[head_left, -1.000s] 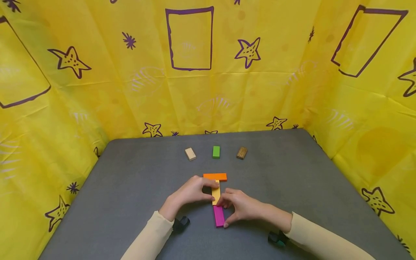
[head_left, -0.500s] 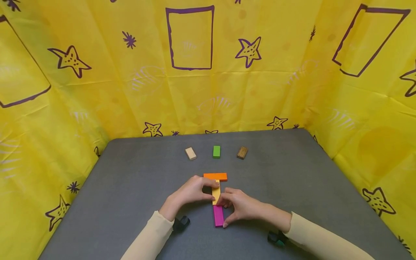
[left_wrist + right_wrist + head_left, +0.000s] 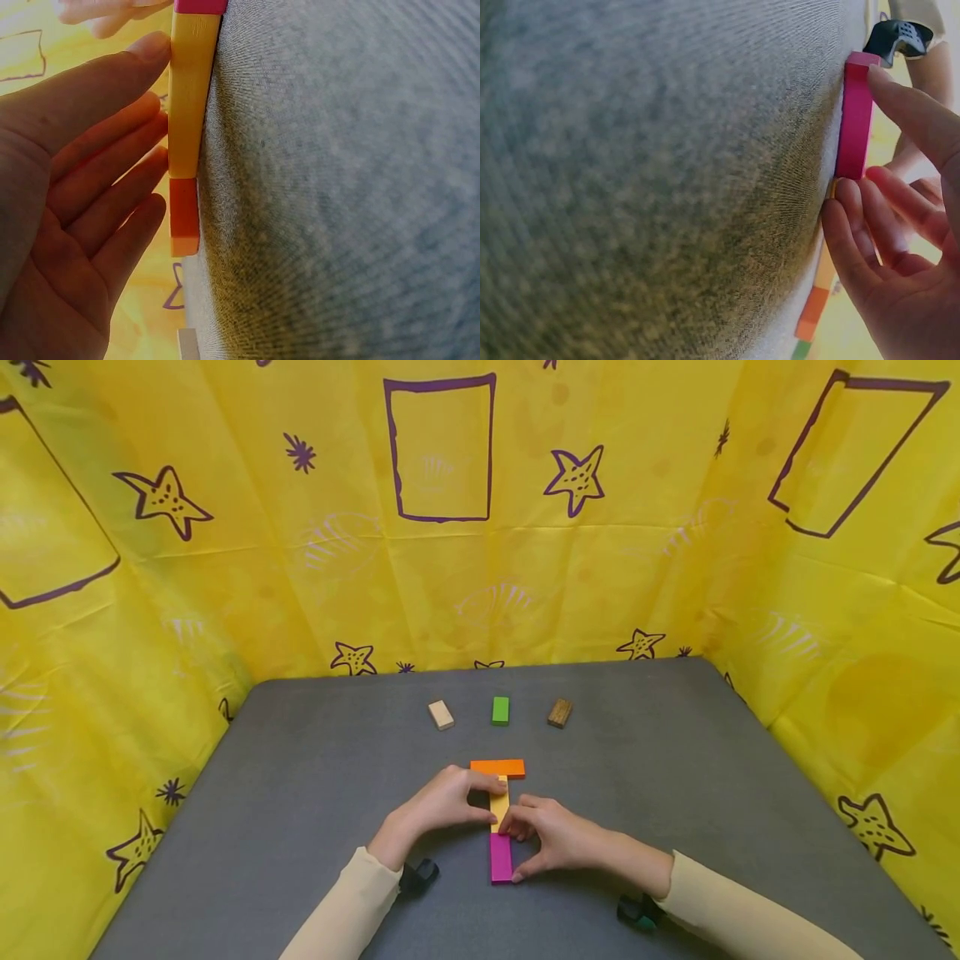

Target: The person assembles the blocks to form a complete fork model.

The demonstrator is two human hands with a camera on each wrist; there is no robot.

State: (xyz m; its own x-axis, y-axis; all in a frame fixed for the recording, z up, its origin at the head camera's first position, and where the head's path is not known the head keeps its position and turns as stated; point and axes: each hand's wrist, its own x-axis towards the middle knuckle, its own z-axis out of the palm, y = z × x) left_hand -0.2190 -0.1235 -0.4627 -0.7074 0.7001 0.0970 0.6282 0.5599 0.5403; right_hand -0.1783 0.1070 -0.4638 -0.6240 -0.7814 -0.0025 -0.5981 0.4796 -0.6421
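Note:
Three flat wooden blocks lie in a T on the grey table. An orange block point(image 3: 498, 767) forms the crossbar, a yellow block point(image 3: 499, 808) the upper stem, and a magenta block point(image 3: 501, 858) continues it toward me. My left hand point(image 3: 447, 797) rests its thumb and fingertips on top of the yellow block. In the left wrist view these fingers look nearly straight. My right hand point(image 3: 555, 835) holds the magenta block lengthwise, thumb at its near right corner, fingertips around the joint with the yellow block. The right fingers partly hide that joint.
Beyond the T lie a beige block point(image 3: 441, 715), a green block point(image 3: 500, 711) and a dark brown block point(image 3: 559, 712), spaced apart in a row. The grey table point(image 3: 337, 735) ends at a yellow patterned cloth point(image 3: 517, 568) around its back and sides.
The magenta block's near end has swung slightly left, bringing it closer in line with the yellow block. My right thumb has shifted left with it; my left hand stays put.

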